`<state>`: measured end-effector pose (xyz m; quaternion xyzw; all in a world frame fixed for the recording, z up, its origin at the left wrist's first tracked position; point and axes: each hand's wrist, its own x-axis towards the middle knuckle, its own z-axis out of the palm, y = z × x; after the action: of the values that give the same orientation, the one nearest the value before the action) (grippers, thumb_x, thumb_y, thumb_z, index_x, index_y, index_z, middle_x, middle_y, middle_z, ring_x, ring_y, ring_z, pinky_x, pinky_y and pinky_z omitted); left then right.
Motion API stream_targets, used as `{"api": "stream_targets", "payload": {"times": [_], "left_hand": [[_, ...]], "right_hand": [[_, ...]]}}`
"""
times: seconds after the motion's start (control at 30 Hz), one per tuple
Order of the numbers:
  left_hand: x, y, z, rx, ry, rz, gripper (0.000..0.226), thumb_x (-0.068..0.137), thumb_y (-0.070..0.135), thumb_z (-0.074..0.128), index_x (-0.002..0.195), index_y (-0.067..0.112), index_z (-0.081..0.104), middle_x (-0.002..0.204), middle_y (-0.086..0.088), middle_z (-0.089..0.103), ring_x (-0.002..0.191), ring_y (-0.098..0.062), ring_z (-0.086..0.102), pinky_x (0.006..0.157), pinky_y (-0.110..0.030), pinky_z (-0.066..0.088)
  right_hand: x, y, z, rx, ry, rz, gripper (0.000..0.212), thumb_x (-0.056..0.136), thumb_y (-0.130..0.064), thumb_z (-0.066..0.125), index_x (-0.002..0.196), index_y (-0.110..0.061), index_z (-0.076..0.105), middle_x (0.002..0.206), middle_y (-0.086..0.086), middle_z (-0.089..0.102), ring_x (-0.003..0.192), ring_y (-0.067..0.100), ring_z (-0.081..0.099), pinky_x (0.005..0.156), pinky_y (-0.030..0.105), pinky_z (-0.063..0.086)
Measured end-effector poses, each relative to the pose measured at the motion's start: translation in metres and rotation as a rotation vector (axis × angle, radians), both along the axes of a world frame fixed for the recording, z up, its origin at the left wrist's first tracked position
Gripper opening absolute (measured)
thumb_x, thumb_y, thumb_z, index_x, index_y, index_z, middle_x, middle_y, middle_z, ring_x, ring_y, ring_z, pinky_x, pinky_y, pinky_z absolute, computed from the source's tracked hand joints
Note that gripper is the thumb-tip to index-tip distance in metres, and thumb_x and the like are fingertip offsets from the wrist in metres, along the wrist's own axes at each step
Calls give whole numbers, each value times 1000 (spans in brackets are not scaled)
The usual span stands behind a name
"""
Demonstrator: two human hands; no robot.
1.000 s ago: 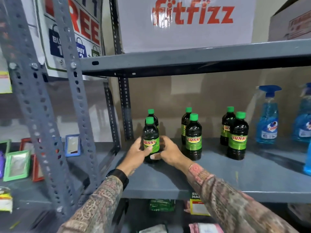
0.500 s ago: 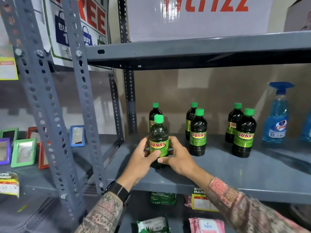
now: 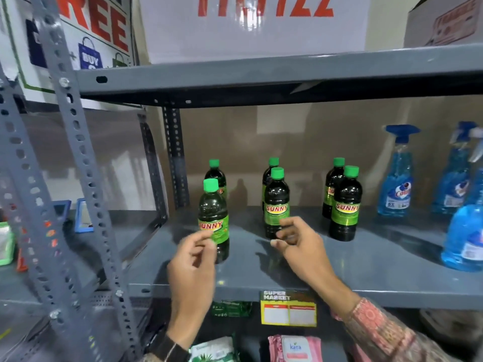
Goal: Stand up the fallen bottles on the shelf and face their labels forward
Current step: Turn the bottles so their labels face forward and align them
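Bottles on the grey shelf (image 3: 366, 273) are all standing upright, six in three pairs. The front-left bottle (image 3: 213, 220) is standing just beyond the left hand's fingertips (image 3: 206, 240), label facing forward. The left hand (image 3: 192, 267) is hovering with fingers loosely curled, holding nothing; whether they are touching the bottle cannot be told. The middle front bottle (image 3: 277, 205) is standing just behind the right hand's fingers (image 3: 285, 231). The right hand (image 3: 303, 250) is hanging open, fingers half-curled and empty. The right front bottle (image 3: 345, 205) is standing well apart from those fingers, label forward.
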<state>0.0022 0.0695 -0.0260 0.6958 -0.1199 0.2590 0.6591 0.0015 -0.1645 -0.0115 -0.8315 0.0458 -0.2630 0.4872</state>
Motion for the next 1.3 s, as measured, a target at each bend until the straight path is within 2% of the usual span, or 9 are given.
{"api": "stream_targets", "payload": {"times": [0.13, 0.2, 0.3, 0.53, 0.73, 0.97, 1.13, 1.23, 1.3], "left_hand": [[19, -70, 19, 302, 89, -305, 37, 93, 42, 67, 129, 47, 66, 119, 25, 73, 109, 6, 69, 93, -19, 56], [42, -99, 29, 297, 172, -369, 61, 96, 30, 70, 154, 36, 49, 138, 16, 59, 128, -5, 60, 112, -34, 50], [70, -119, 39, 171, 291, -413, 81, 97, 16, 73, 164, 28, 30, 153, 3, 51, 143, -17, 50, 124, -47, 39], [82, -119, 41, 164, 254, -508, 58, 99, -2, 65, 153, 12, 49, 142, -11, 68, 134, -25, 63, 117, -42, 48], [56, -114, 32, 147, 220, -524, 54, 98, 1, 68, 145, 24, 53, 139, -2, 70, 128, -15, 68, 115, -44, 51], [32, -115, 18, 175, 181, -483, 60, 97, 11, 72, 150, 28, 52, 135, 6, 73, 125, -10, 69, 114, -47, 52], [20, -116, 21, 182, 184, -473, 62, 98, 17, 71, 153, 32, 48, 140, 8, 69, 129, -9, 66, 116, -48, 49], [4, -115, 18, 171, 160, -229, 62, 98, 28, 72, 154, 36, 48, 148, 11, 59, 134, -10, 57, 115, -44, 49], [-17, -117, 16, 149, -21, -69, 43, 99, 32, 69, 139, 41, 59, 134, 23, 60, 124, -2, 60, 104, -31, 54]], "right_hand": [[24, -29, 12, -43, 74, -58, 74, 73, -25, 92, 136, -21, 52, 119, -1, 66, 109, 20, 66, 97, 45, 53], [39, -37, 18, -18, 127, 18, 95, 64, -27, 95, 145, -17, 46, 133, 2, 64, 121, 21, 63, 104, 46, 51], [56, -42, 19, 47, 160, 105, 100, 57, -19, 97, 143, -19, 47, 132, 2, 69, 120, 22, 67, 107, 48, 52], [57, -42, 18, -6, 146, 105, 79, 66, -15, 97, 133, -18, 54, 122, 2, 73, 112, 22, 69, 102, 42, 54], [30, -49, 14, -73, 144, 178, 75, 73, -16, 94, 135, -20, 52, 122, -4, 71, 114, 15, 67, 100, 32, 52], [1, -56, 3, -83, 109, 212, 76, 75, -21, 91, 137, -28, 48, 121, -8, 71, 116, 15, 66, 104, 46, 53], [-8, -57, 5, -75, 98, 221, 83, 72, -26, 94, 141, -30, 48, 122, -12, 69, 114, 7, 65, 105, 39, 52], [-20, -71, 6, -73, 88, 174, 84, 73, -32, 94, 141, -35, 47, 120, -15, 65, 108, 5, 65, 94, 28, 54], [-31, -87, 3, -91, 32, 89, 66, 76, -31, 92, 130, -37, 54, 109, -14, 68, 93, 1, 68, 81, 22, 53]]}}
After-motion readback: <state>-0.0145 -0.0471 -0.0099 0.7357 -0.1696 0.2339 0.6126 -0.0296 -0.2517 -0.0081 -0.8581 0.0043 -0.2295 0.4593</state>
